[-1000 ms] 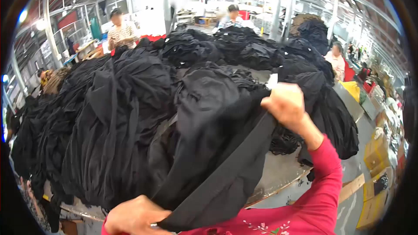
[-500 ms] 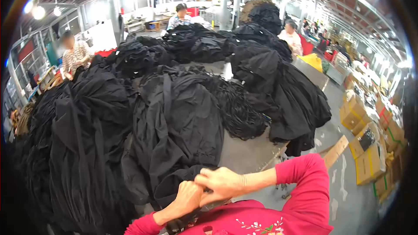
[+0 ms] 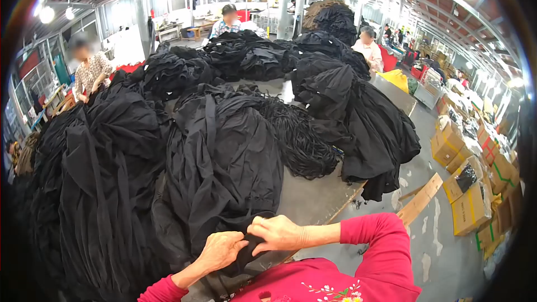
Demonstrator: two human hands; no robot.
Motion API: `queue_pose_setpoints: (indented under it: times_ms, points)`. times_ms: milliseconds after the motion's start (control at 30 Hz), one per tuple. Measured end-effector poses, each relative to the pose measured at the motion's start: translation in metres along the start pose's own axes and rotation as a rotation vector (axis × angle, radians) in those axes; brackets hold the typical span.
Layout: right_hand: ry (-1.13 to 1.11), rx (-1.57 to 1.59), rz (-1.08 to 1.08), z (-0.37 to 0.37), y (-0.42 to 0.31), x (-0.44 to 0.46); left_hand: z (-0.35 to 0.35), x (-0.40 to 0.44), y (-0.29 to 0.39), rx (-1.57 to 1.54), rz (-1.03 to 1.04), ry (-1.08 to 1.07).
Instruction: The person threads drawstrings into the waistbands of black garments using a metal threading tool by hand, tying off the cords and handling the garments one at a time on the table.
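A grey worktable (image 3: 305,198) fills the middle of a bright, steel-framed hall, banked with black garments: a long heap on the left (image 3: 106,173), a draped pile at centre (image 3: 229,151) and another on the right (image 3: 358,117), with a tangle of black cords (image 3: 302,142) between the last 2. Around the far side are 3 people. Grey tabletop shows between the cords and the near-right edge; beyond that edge, a strip of floor (image 3: 433,246) runs toward stacked cardboard boxes (image 3: 469,210), a flat board (image 3: 420,198) lying across it. At the near edge, just before the wearer's body, the left hand (image 3: 222,250) and right hand (image 3: 278,232) pinch black cloth (image 3: 241,260) with bent fingers, close together; it hangs between and below them, against the central pile.
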State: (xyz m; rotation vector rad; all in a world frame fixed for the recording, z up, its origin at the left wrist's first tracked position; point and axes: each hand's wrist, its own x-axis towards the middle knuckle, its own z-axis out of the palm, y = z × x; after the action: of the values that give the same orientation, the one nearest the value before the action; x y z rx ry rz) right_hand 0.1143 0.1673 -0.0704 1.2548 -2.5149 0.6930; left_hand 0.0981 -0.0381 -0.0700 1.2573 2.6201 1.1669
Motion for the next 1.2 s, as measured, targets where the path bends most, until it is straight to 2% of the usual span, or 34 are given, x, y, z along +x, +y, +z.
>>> queue_pose_setpoints:
  times_ms: [67,100,133,167,233,267,300,367,400,467,500,567,633,667,700,767,800,833,900,967,1033,1067,1100,1133,1167,1200]
  points:
    - [-0.071,0.063,0.042,-0.008,0.017,0.01,-0.005,-0.005,0.006,-0.001,-0.058,0.084]
    - [-0.018,-0.056,-0.114,-0.021,0.03,0.019,-0.007,-0.008,0.009,-0.005,-0.109,0.151]
    - [-0.174,-0.233,-0.171,-0.04,0.045,0.027,-0.014,-0.011,0.007,0.033,-0.117,0.205]
    - [-0.225,0.009,0.072,-0.046,0.087,0.018,-0.022,-0.016,0.007,0.006,-0.15,0.231]
    - [-0.121,0.53,0.589,-0.06,0.169,0.0,-0.033,-0.027,0.014,-0.006,-0.155,0.242]
    - [-0.167,0.046,0.238,-0.074,0.168,0.011,-0.033,-0.032,0.016,-0.065,-0.177,0.273]
    - [-0.054,-0.482,-0.073,-0.089,0.168,0.023,-0.032,-0.036,0.01,-0.073,-0.185,0.279]
    - [-0.075,-0.341,0.025,-0.069,0.179,0.027,-0.025,-0.05,-0.001,-0.077,-0.25,0.354]
    - [-0.132,-0.27,0.032,-0.048,0.189,0.03,-0.027,-0.058,-0.002,-0.139,-0.324,0.315]
    - [-0.293,-0.044,0.112,-0.042,0.132,0.064,-0.04,-0.069,-0.011,-0.169,-0.382,0.393]
    - [-0.266,0.398,0.153,-0.045,0.098,0.076,-0.051,-0.07,-0.012,-0.164,-0.388,0.412]
    - [-0.185,0.403,-0.114,-0.064,0.052,0.1,-0.061,-0.06,-0.01,0.114,-0.309,0.434]
    - [-0.384,0.452,0.026,-0.067,0.017,0.113,-0.059,-0.04,-0.005,0.05,-0.193,0.348]
    - [-0.385,0.306,-0.038,-0.061,0.006,0.113,-0.055,-0.03,-0.002,0.011,-0.117,0.33]
    - [-0.396,0.323,-0.036,-0.055,0.007,0.105,-0.058,-0.022,0.001,0.01,-0.137,0.215]
    - [-0.228,0.038,-0.08,-0.053,0.018,0.078,-0.067,-0.018,-0.005,-0.061,-0.177,-0.043]
    - [-0.257,0.008,0.008,-0.066,0.025,0.065,-0.066,-0.02,-0.014,0.106,-0.156,-0.066]
    - [-0.246,-0.028,0.079,-0.076,0.024,0.055,-0.059,-0.015,-0.02,0.097,-0.16,-0.048]
    - [-0.164,-0.051,0.182,-0.08,0.008,0.041,-0.036,-0.005,-0.031,0.187,-0.028,-0.043]
    - [0.01,-0.063,0.225,-0.067,0.005,0.04,-0.015,0.023,-0.028,0.131,0.084,0.041]
    - [0.067,0.041,0.343,-0.054,-0.003,0.035,0.007,0.044,-0.021,0.068,0.165,0.014]
    - [0.09,0.071,0.367,-0.048,-0.005,0.034,0.016,0.054,-0.017,0.017,0.2,0.031]
    - [0.107,0.093,0.37,-0.038,-0.002,0.028,0.03,0.061,-0.02,0.056,0.211,-0.067]
    - [0.127,0.015,0.334,-0.037,0.003,0.025,0.044,0.068,-0.022,-0.033,0.242,0.003]
    - [0.095,0.031,0.488,-0.035,0.006,0.015,0.052,0.075,-0.021,0.04,0.217,-0.059]
    - [0.057,0.066,0.475,-0.032,0.011,0.006,0.059,0.079,-0.02,-0.012,0.22,-0.102]
